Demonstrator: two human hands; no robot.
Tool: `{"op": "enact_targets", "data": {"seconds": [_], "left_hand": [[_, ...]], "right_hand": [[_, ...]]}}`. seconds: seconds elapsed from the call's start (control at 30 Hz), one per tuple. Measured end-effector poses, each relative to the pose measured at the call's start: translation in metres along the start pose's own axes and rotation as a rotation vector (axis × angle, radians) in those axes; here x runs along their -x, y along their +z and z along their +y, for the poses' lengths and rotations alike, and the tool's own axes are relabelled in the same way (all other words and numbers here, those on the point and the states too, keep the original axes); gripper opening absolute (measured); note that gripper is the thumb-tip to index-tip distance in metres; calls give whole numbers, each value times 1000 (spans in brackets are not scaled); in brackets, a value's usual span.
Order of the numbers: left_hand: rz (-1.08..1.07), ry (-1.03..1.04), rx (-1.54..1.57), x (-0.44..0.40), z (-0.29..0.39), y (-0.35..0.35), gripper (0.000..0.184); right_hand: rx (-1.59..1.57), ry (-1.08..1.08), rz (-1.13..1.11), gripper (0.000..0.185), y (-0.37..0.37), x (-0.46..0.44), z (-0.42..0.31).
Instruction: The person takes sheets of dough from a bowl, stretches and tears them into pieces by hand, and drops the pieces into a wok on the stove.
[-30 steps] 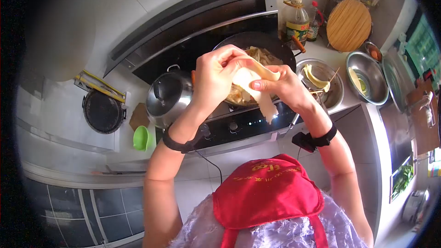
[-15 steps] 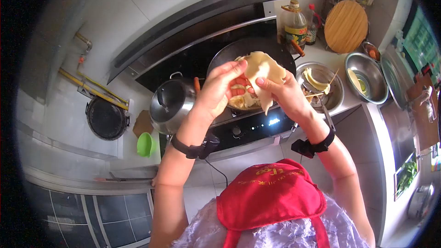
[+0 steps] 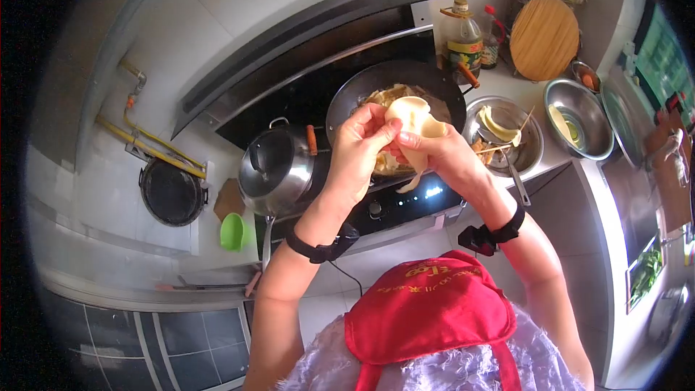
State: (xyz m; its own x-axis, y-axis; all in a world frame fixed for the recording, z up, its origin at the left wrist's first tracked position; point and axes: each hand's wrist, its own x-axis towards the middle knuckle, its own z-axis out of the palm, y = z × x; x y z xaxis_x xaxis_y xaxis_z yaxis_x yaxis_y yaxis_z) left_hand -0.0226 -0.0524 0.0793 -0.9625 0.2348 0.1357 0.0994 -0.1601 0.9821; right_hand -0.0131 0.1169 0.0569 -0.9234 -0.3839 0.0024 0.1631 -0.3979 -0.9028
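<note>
A thin, pale sheet of dough [image 3: 410, 111] is pinched between my two hands above the wok, its upper edge curled and a strip hanging below. My left hand [image 3: 360, 146] grips its left side with thumb and fingers pressed together. On the other side, my right hand [image 3: 450, 156] holds the dough with the thumb on top. Beneath them, the dark wok [image 3: 347, 94] sits on the stove and contains pale and brownish pieces of food [image 3: 394, 93], partly hidden by my hands.
Left of the wok stands a lidded steel pot [image 3: 271, 166]. To the right are a steel bowl [image 3: 532, 134] with dough strips and utensils, another metal bowl [image 3: 590, 119], an oil bottle [image 3: 463, 40] and a round wooden board [image 3: 544, 40]. A green container [image 3: 232, 232] is at left.
The dough sheet, spread wide before, is now folded and curled, with a longer strip dangling. My hands have come closer together and slightly lower, uncovering more of the wok's food.
</note>
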Motion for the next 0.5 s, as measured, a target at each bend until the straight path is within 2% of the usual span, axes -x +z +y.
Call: {"op": "enact_targets", "data": {"seconds": [0.07, 0.17, 0.3, 0.4, 0.5], "left_hand": [[22, -21, -84, 1, 9, 5, 8], [113, 132, -166, -1, 5, -2, 9], [180, 208, -25, -5, 8, -6, 10], [252, 186, -40, -7, 15, -11, 10], [188, 186, 1, -8, 21, -12, 11]], "right_hand": [[159, -51, 83, 32, 0, 0, 4], [175, -95, 83, 27, 6, 7, -1], [226, -110, 41, 30, 4, 12, -11], [206, -77, 31, 31, 2, 14, -12], [294, -56, 29, 30, -4, 14, -12]]}}
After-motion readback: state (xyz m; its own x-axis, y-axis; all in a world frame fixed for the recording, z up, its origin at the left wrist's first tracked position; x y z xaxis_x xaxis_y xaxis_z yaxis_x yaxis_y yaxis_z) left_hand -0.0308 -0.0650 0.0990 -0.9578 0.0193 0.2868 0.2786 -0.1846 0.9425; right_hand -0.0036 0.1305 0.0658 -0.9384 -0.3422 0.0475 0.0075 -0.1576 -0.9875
